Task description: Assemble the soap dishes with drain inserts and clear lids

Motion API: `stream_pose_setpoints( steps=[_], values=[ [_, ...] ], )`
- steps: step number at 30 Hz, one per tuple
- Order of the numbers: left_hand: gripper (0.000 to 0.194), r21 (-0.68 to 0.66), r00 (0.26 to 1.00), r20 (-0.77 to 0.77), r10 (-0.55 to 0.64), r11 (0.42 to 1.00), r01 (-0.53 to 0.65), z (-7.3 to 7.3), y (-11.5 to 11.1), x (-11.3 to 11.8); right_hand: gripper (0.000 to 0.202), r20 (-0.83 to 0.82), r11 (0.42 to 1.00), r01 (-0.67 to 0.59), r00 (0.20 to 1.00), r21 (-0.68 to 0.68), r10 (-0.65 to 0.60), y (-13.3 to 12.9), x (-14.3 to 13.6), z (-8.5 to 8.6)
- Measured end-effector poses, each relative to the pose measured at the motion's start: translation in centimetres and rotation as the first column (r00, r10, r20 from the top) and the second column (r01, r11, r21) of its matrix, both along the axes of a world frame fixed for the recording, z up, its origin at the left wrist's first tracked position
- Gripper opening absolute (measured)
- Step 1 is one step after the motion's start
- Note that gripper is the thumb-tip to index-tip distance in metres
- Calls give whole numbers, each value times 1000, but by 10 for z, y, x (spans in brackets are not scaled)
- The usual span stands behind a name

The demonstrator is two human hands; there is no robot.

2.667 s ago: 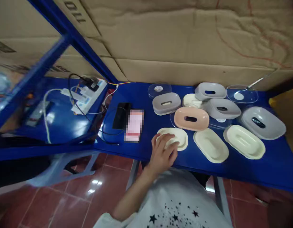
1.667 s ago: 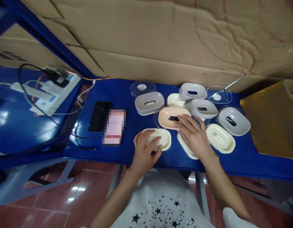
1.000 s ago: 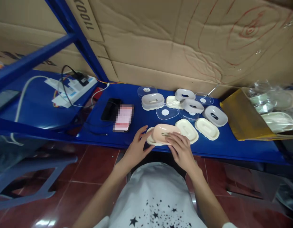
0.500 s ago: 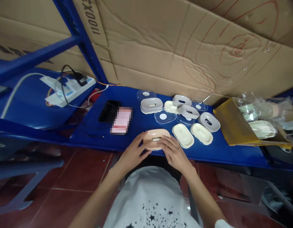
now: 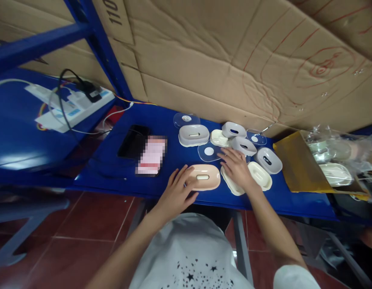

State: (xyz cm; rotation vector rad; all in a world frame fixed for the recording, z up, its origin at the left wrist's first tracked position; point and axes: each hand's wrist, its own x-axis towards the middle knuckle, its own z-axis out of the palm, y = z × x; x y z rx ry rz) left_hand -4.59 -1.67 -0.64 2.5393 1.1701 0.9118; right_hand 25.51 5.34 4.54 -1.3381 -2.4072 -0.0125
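A peach oval dish (image 5: 208, 182) that looks like a soap dish, with a cream base rim and slot, rests at the table's front edge. My left hand (image 5: 176, 188) lies spread at its left end, fingertips touching it, thumb along the near side. My right hand (image 5: 236, 166) is open, fingers stretched over the right edge of a clear oval lid (image 5: 205, 151) with a white round label. Whether it touches the lid I cannot tell. Under that hand a cream tray (image 5: 229, 182) is partly hidden. Another cream tray (image 5: 260, 174) lies to its right.
Several grey dishes (image 5: 193, 134) and clear lids (image 5: 186, 119) stand behind. To the left are a black phone (image 5: 130, 142) and a blurred pink-screened device (image 5: 151, 156). A carton (image 5: 291, 160) with wrapped dishes stands right. Cardboard (image 5: 189, 60) walls the back; a power strip (image 5: 74, 112) lies left.
My right hand has left the peach dish and moved right and away from me, over the trays towards the clear lid. My left hand stays at the dish. The view has shifted slightly.
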Motion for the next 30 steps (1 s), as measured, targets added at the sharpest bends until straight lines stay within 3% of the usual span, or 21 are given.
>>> stream_pose_setpoints(
  steps=[2,4,7,9,12,15,17,20,23,26,30],
  values=[
    [37,5,999,38,24,1000,-24,2,-1,-1,26,8,999,-27,1000,-33,27,25,7,1],
    [41,11,993,101,66,998,-67,6,-3,-2,29,-21,997,-62,998,-56,60,33,11,4],
    [50,45,976,185,113,991,-123,17,-3,-2,22,-128,997,-63,990,-51,56,15,9,19],
    [60,95,970,215,113,986,-136,28,0,0,20,-300,991,-67,953,-117,29,-6,3,31],
    [68,174,983,176,49,981,-80,45,6,6,27,-576,914,-200,817,-353,-44,-29,-11,43],
    [64,127,994,91,-59,991,47,57,13,7,36,-680,801,-289,709,-523,-188,-34,-26,39],
    [64,71,994,81,-71,995,65,57,15,5,38,-685,803,-242,681,-544,-259,-34,-32,31],
    [70,22,996,89,17,1000,-19,47,16,2,42,-599,899,-126,782,-419,-170,-37,-31,23],
    [74,-63,988,124,94,994,-87,33,13,2,65,-375,921,-186,926,-342,48,-47,-23,17],
    [77,-169,985,112,129,980,-109,23,10,5,66,-235,913,-236,958,-334,162,-54,-17,7],
    [78,-226,995,58,76,972,-61,15,9,6,59,-187,926,-207,970,-317,153,-54,-10,-9]
  ],
)
